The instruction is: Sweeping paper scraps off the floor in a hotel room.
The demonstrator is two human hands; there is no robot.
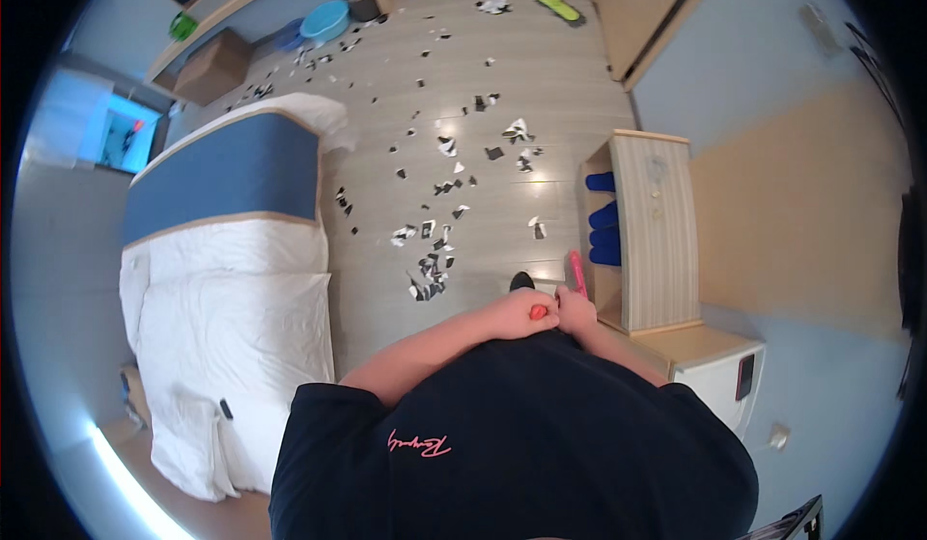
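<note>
In front of my dark T-shirt, both hands are close together at waist height. My left hand [527, 315] is closed around a red rounded end [537, 312], probably a handle tip. Right beside it, my right hand [577, 312] is curled on a pink rod-like object [577, 272] that points forward toward the shelf. Whether the red end and the pink rod are one piece is hidden by my fingers. The toe of a dark shoe [521, 280] shows just beyond my left hand.
Black and white torn scraps [433, 268] litter the wood-look floor [384, 265]. On the left is a bed [239, 323]; on the right, an open shelf unit [655, 236] holds blue slippers [605, 239]. A blue basin [325, 20], dark bin [361, 2] and green mop head [556, 6] stand farther off.
</note>
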